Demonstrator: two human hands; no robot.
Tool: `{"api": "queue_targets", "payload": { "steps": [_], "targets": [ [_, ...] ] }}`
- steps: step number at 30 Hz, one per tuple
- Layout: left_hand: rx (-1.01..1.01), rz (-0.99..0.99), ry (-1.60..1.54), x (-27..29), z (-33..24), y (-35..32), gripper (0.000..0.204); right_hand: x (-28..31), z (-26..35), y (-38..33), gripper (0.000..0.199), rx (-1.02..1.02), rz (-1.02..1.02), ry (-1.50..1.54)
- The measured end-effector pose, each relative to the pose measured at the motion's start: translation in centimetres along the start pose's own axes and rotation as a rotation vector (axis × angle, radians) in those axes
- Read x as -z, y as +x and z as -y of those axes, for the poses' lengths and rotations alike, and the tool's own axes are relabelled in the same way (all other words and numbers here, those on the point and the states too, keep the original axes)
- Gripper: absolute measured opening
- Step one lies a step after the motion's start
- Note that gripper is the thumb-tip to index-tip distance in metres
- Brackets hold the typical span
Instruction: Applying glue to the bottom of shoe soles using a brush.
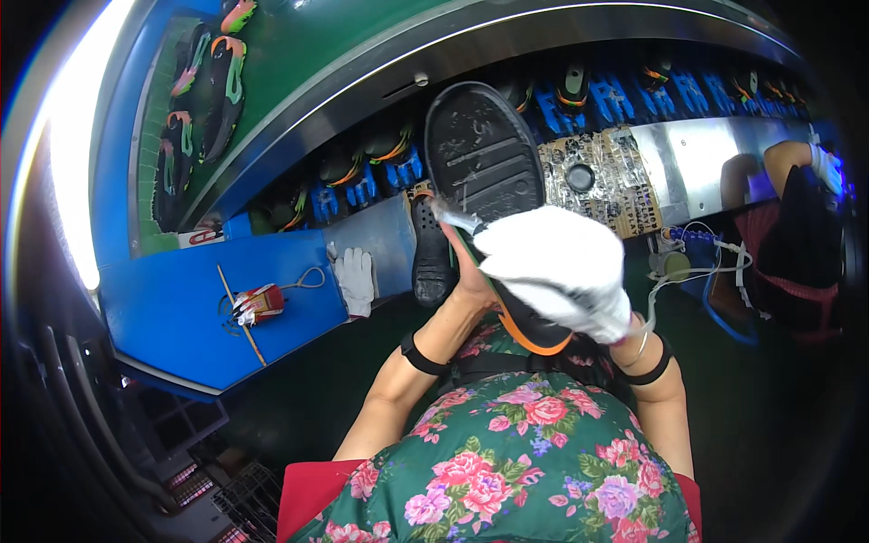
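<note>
My left hand (pixel 469 276) is bare and grips a dark shoe (pixel 532 312) with an orange edge, held in front of my body. A white glove covers my right hand (pixel 557 267), which is closed over the shoe. From its fingers sticks a small brush (pixel 460 217) with a pale, blurred tip; the handle is hidden in the glove. Just beyond my hands a large black shoe sole (pixel 484 149) shows its ridged, glossy face. To the left of my hands, a narrow black sole (pixel 432 258) with small holes stands against the metal ledge.
Shoes on blue lasts (pixel 611 98) line the shelf behind. Taped cardboard (pixel 625 185) with a round black piece (pixel 580 177) covers part of the ledge. At left, a blue table (pixel 181 308) bears a red container (pixel 260 305) and stick, near a white glove (pixel 355 279). Another person (pixel 797 235) works at right.
</note>
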State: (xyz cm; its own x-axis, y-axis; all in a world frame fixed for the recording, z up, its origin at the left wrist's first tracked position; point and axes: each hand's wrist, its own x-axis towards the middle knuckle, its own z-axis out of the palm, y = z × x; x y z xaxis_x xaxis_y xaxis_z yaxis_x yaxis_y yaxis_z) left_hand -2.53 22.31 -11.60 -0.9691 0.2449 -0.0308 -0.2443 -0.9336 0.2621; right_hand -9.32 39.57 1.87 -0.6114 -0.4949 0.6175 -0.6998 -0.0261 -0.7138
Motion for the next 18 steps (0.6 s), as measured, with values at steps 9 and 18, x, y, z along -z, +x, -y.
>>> {"api": "queue_targets", "payload": {
  "steps": [9, 18],
  "targets": [
    [0.09, -0.101, -0.253, -2.4, -0.7, 1.1, 0.119, -0.1, -0.2, -2.1, 0.035, -0.033, 0.074, 0.017],
    [0.13, -0.103, 0.071, -3.3, -1.5, 2.8, 0.125, -0.4, -1.0, -2.8, 0.031, -0.06, 0.056, 0.03]
  ]
}}
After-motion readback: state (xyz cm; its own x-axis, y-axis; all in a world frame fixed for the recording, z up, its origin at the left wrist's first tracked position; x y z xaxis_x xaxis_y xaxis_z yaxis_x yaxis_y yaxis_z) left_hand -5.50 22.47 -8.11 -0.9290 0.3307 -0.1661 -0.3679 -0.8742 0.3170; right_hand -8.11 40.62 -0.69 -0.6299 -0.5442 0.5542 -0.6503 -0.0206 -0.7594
